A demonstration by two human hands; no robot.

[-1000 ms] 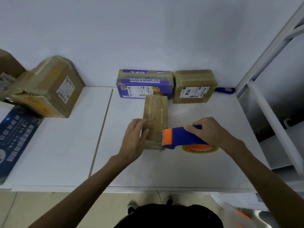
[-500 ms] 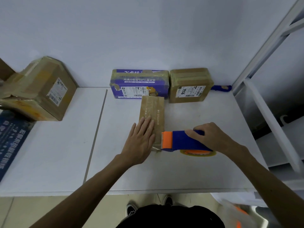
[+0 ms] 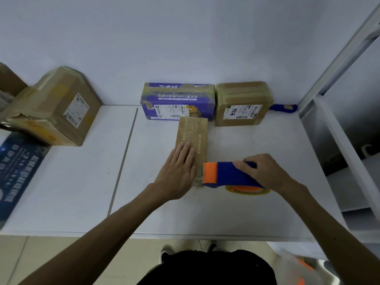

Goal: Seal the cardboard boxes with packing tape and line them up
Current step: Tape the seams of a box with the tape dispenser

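A narrow brown cardboard box [image 3: 194,132] lies lengthwise on the white table [image 3: 246,202], its far end touching the boxes at the wall. My left hand [image 3: 177,171] lies flat on its near half, fingers straight and pressing down. My right hand [image 3: 265,171] grips the blue and orange tape dispenser [image 3: 224,175], whose orange front end sits at the box's near right corner. The tape roll [image 3: 246,190] shows under the dispenser. A purple box [image 3: 178,103] and a taped brown box [image 3: 242,105] stand side by side against the wall.
A large brown box [image 3: 55,108] sits tilted at the back left, beside other cardboard. A blue printed sheet [image 3: 14,173] lies at the left edge. A blue handle [image 3: 283,108] lies behind the taped box. White shelving [image 3: 339,130] borders the table on the right.
My left hand went from curled at the box's near left edge to flat on top, sliding a little farther along it. The dispenser stayed at the box's near end.
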